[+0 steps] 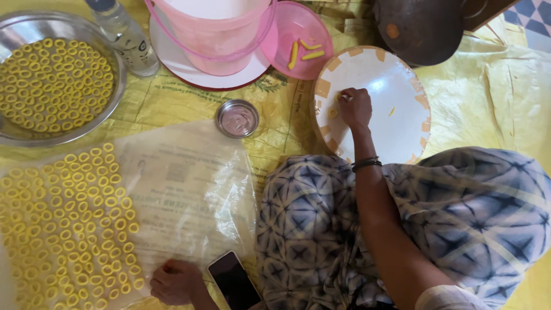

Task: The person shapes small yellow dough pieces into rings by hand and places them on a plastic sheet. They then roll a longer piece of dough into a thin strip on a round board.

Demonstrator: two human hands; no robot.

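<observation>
My right hand (354, 107) reaches onto a round white board (396, 115) with an orange-patterned rim, its fingertips pinched on a small yellow dough piece at the board's left side. Two more yellow bits lie on the board. My left hand (175, 281) rests with curled fingers on the near edge of a clear plastic sheet (189, 189), holding nothing. Several yellow dough rings (74, 224) lie in rows on the sheet's left half. A dark phone (232, 281) lies just right of my left hand.
A steel bowl (115, 103) full of yellow rings sits at the top left beside a clear bottle (126, 37). A pink tub (215, 34) on a white plate, a pink lid (301, 43) with yellow strips, a small steel cup (237, 118) and a dark pan (419, 28) stand behind. Patterned blue cloth (459, 212) covers my lap.
</observation>
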